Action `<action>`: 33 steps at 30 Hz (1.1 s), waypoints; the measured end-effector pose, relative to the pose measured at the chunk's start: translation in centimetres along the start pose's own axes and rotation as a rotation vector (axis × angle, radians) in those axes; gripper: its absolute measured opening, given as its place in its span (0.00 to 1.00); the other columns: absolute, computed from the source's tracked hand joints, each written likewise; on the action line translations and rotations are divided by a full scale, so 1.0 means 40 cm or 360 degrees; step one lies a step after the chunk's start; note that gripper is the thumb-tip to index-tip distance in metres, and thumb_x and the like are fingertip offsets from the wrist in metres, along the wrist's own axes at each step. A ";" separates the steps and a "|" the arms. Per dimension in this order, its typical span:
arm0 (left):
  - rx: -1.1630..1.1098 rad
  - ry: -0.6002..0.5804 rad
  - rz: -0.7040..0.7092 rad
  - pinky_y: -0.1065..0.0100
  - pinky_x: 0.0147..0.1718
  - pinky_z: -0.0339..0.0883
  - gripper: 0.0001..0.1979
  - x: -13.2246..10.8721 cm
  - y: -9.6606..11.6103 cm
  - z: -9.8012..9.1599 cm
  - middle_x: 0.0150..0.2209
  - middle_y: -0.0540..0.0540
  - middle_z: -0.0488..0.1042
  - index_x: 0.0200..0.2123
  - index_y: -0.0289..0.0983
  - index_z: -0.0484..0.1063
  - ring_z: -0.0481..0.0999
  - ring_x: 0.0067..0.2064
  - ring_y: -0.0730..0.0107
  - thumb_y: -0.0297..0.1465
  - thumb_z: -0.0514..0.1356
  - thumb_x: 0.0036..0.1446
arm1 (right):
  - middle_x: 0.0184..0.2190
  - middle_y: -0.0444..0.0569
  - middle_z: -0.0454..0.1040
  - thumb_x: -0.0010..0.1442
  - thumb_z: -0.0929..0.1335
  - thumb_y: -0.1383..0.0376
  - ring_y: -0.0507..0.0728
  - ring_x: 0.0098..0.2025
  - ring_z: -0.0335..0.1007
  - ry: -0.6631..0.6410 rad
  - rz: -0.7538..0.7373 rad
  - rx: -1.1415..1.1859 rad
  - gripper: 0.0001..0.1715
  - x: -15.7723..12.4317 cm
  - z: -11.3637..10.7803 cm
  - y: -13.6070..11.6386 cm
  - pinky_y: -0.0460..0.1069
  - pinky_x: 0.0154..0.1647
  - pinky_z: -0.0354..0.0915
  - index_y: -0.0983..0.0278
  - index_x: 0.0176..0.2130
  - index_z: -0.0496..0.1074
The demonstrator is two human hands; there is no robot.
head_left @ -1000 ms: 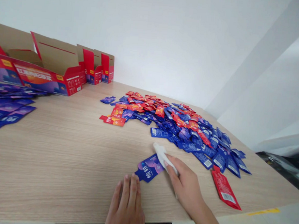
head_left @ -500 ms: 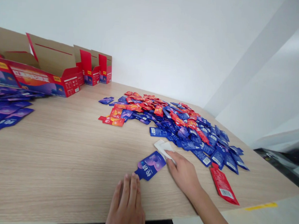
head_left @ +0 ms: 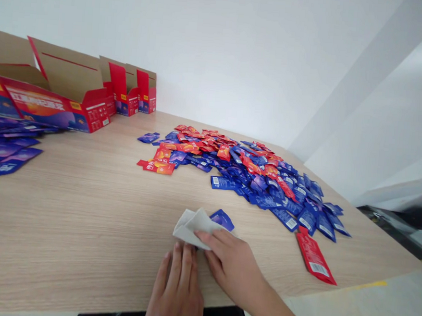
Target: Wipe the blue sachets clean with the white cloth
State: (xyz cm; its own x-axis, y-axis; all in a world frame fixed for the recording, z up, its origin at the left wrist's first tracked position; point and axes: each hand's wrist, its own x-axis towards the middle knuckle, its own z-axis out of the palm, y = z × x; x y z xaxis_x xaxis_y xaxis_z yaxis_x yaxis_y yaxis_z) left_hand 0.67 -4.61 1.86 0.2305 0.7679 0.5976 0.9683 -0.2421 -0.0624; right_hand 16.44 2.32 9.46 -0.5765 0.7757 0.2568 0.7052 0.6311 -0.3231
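Observation:
A blue and purple pouch (head_left: 222, 220) lies flat on the table near its front edge, mostly covered. My left hand (head_left: 178, 288) rests on the table with its fingers stretched out flat, the tips at the narrow neck end of that pouch. Over the pouch lies a folded white tissue (head_left: 192, 225), pinched between the thumb and fingers of my right hand (head_left: 233, 260). The tissue hides the pouch's middle and neck; only its far end shows.
Beyond my hands spreads a heap of blue and red pouches (head_left: 246, 172). One red pouch (head_left: 316, 257) lies apart at the right. At left, blue pouches (head_left: 7, 156) are stacked in front of open red cartons (head_left: 55, 106) by the wall.
My right hand has moved left with the tissue, from the far end of the blue pouch to over its middle and neck. My left hand has stayed nearly still.

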 end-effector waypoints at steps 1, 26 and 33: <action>-0.0010 -0.0003 0.0001 0.54 0.65 0.62 0.25 0.002 -0.001 -0.004 0.61 0.35 0.77 0.58 0.28 0.76 0.72 0.65 0.50 0.34 0.54 0.63 | 0.48 0.51 0.82 0.72 0.63 0.69 0.60 0.49 0.79 0.0034 0.0063 -0.0012 0.24 0.003 -0.001 0.019 0.54 0.53 0.75 0.57 0.62 0.75; -0.0002 -0.0014 0.0009 0.55 0.65 0.62 0.26 0.006 -0.004 -0.009 0.62 0.35 0.76 0.59 0.27 0.75 0.72 0.65 0.51 0.34 0.54 0.64 | 0.53 0.51 0.82 0.72 0.63 0.68 0.61 0.54 0.78 0.0034 0.0137 -0.0017 0.23 -0.005 -0.011 0.071 0.55 0.57 0.73 0.57 0.62 0.74; 0.0009 -0.0003 -0.0013 0.55 0.65 0.63 0.25 -0.001 0.001 0.008 0.62 0.37 0.77 0.59 0.29 0.76 0.72 0.65 0.52 0.35 0.55 0.64 | 0.55 0.54 0.82 0.73 0.61 0.64 0.66 0.55 0.80 0.0229 0.0553 -0.0198 0.23 -0.006 -0.048 0.223 0.60 0.57 0.74 0.60 0.59 0.77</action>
State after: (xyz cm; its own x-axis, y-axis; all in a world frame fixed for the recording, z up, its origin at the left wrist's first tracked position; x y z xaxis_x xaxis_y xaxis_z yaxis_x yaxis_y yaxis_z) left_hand 0.73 -4.48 1.58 0.2227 0.7709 0.5967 0.9707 -0.2323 -0.0621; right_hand 23.67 7.76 8.27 -0.2373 0.9304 0.2794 0.8978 0.3199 -0.3027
